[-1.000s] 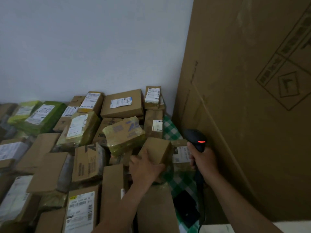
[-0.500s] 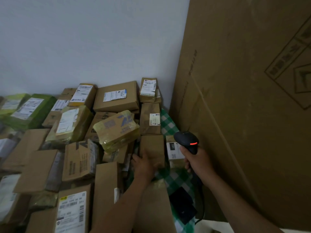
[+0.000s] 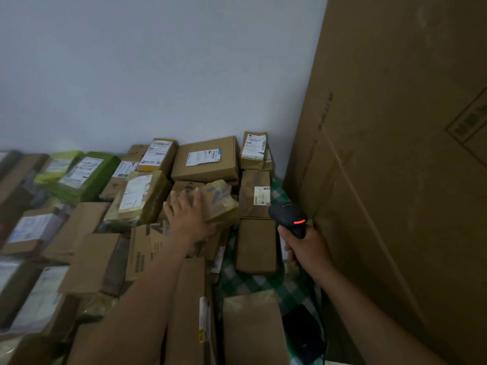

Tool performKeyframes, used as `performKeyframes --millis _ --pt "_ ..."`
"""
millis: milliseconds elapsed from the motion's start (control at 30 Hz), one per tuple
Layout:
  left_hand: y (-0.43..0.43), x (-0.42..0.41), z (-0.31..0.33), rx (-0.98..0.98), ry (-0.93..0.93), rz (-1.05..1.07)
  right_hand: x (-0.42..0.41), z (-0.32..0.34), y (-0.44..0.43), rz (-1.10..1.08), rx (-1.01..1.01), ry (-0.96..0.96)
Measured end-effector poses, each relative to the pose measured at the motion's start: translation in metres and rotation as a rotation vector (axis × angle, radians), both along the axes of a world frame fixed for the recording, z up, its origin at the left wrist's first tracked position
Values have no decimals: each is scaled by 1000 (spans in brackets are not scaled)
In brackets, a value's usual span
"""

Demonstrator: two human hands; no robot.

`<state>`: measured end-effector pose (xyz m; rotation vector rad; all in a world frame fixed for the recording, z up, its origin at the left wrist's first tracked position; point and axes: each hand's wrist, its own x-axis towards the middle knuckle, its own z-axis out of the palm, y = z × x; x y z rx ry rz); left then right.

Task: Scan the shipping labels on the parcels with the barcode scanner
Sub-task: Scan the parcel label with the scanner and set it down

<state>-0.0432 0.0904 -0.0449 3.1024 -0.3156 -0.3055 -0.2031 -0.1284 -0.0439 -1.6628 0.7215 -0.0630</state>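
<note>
Many cardboard parcels lie in a heap against the wall, several with white shipping labels facing up. My left hand [image 3: 187, 217] rests with spread fingers on a yellow-taped parcel with blue print [image 3: 222, 202] in the middle of the heap. My right hand [image 3: 308, 248] grips the handle of a black barcode scanner [image 3: 287, 214], whose red light glows. The scanner's head hangs just right of a plain brown box [image 3: 255, 246] and below a small box with a white label [image 3: 254, 193].
A very large cardboard carton [image 3: 395, 180] stands upright at the right, close behind my right hand. A green checked cloth [image 3: 263, 285] shows between the parcels. Green-wrapped parcels [image 3: 87, 175] lie at the far left. A pale wall [image 3: 158, 75] closes the back.
My left hand let go of the plain brown box, which now lies flat, and moved up and left onto the yellow-taped parcel. The scanner shifted slightly.
</note>
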Motion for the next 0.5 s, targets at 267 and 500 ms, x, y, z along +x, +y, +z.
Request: performKeyframes --millis 267,500 --pt "-22 -43 24 -290 53 84 -12 8 -3 -55 24 -11" --pt "-77 -113 -6 -423 112 271 -37 6 -10 -91 -9 2"
